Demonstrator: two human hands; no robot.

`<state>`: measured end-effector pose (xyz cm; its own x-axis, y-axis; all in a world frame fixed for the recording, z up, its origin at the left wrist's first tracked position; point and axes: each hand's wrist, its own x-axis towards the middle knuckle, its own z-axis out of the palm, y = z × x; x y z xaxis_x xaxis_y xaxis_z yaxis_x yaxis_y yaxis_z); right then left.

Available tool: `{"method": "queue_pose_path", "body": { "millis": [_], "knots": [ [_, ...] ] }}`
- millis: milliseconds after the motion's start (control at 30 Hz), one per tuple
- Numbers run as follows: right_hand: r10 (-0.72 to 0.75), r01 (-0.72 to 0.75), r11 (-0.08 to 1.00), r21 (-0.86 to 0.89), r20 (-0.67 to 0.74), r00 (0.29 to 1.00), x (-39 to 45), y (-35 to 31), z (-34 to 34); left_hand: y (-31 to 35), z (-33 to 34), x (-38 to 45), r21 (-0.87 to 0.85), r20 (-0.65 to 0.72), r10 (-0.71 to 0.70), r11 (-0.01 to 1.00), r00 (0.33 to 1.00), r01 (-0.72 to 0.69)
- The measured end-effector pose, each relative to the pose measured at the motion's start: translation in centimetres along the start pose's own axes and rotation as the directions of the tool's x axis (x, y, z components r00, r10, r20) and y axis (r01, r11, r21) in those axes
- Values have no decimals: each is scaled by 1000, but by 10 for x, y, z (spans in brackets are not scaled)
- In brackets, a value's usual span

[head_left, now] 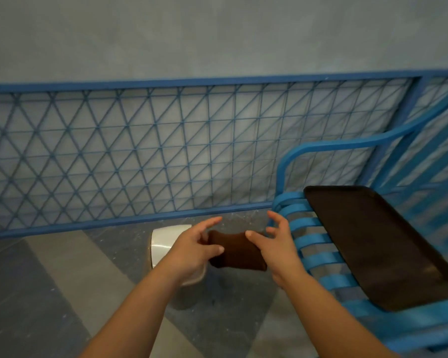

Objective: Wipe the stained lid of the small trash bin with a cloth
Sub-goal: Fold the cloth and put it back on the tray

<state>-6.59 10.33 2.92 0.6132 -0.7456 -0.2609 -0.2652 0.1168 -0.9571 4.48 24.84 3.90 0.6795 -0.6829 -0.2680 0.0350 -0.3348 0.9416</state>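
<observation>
1. The left hand [192, 250] held a dark brown cloth [237, 251], thumb and fingers pinching its left edge.
2. The right hand [274, 244] pinched the cloth's right edge with its thumb, its other fingers spread loose.
3. The cloth was a small, folded rectangle, stretched between both grips above the floor.
4. The small white trash bin [163, 244] stood on the floor just behind the left hand, partly hidden.
5. A dark tray [383, 244] lay on a blue bench [318, 259] at the right.

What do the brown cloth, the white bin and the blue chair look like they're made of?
Brown cloth: soft matte fabric; it sags between the hands.
White bin: probably glossy plastic; a bright highlight runs along its side.
Blue chair: likely painted metal or plastic, with smooth, evenly coloured curved slats; which one, I cannot tell.
</observation>
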Motion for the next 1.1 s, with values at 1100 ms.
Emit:
{"method": "queue_pose_path", "body": {
  "millis": [1100],
  "knots": [
    [200,-164,817,-553,6,980,130,13,-230,41,247,202,225,224,-13,974,974,-38]
  ]
}}
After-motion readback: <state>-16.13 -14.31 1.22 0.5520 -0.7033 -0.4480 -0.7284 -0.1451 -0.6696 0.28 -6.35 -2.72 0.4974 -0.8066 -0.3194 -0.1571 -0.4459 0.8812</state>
